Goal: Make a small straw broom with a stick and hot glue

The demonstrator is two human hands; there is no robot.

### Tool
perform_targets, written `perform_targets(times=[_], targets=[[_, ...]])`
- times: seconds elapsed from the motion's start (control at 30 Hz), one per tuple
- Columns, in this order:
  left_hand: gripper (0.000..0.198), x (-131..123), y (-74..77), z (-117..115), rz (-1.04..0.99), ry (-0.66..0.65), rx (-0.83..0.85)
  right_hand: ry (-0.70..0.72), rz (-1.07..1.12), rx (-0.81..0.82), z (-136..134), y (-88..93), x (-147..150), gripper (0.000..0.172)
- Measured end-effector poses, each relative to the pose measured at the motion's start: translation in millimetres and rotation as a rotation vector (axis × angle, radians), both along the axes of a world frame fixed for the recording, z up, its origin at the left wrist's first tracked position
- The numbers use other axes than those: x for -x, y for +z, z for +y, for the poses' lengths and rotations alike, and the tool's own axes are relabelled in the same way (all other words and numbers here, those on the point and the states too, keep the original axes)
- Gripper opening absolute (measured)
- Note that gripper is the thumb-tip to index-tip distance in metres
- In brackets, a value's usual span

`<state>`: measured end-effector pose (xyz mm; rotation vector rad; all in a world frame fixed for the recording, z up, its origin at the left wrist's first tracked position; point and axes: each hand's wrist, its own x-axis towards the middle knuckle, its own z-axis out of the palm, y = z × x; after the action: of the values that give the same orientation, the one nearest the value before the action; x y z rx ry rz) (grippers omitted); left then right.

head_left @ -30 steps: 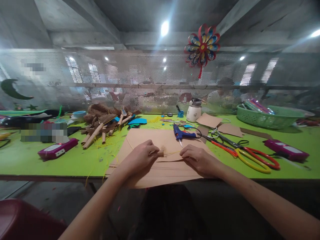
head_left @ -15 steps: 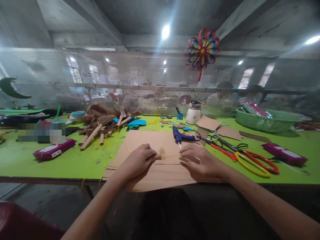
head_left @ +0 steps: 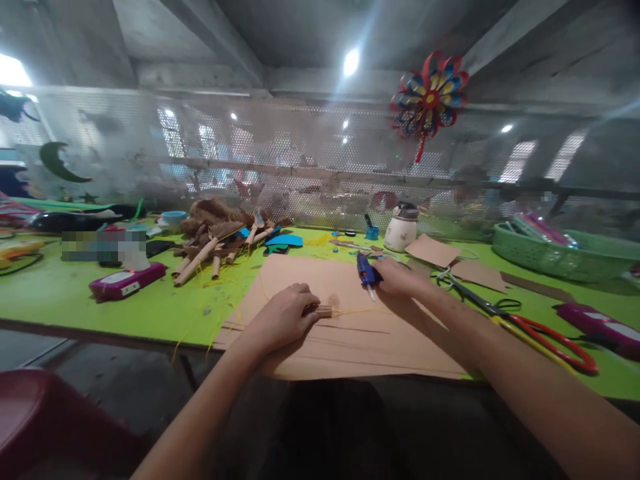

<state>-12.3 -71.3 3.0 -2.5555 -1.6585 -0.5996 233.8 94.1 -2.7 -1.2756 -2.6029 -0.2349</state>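
My left hand [head_left: 290,313] is closed on a small rolled brown paper tube [head_left: 325,311], pinching its left end just above the brown paper sheets [head_left: 310,273]. A thin yellow string [head_left: 355,311] runs from the tube's right end across the paper. My right hand [head_left: 395,277] is at the handle of a blue hot glue gun [head_left: 366,270], its fingers closed around it and partly hidden. The gun's pale nozzle points down toward the paper.
Long scissors [head_left: 475,300] with red and yellow handles lie right of my right arm. Rolled paper tubes and crumpled brown paper [head_left: 210,233] are piled at the back left. A white jar [head_left: 401,230], a green basket [head_left: 555,260] and purple boxes [head_left: 127,281] stand around.
My right hand has left the yellow string and moved forward to the glue gun's handle. My left hand keeps the paper tube. The view has turned slightly left.
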Motion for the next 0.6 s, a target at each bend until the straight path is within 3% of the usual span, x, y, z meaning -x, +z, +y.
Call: perform_targets(times=[0.17, 0.3, 0.47, 0.6], targets=[[0.031, -1, -1.2, 2, -0.006, 0.012, 0.004, 0.038, 0.068, 0.033, 7, -4.4, -6, 0.026], [0.032, -2, -0.6, 4, -0.004, 0.028, 0.020, 0.096, 0.193, 0.088, 14, -0.1, -13, 0.021], [0.032, 0, 4.5, 6, -0.019, 0.010, 0.054, 0.217, 0.398, 0.159, 22, 3.2, -25, 0.028], [0.028, 10, 11.8, 15, -0.099, 0.014, 0.183, 0.142, 0.623, 0.278, 26, 5.2, -33, 0.033]])
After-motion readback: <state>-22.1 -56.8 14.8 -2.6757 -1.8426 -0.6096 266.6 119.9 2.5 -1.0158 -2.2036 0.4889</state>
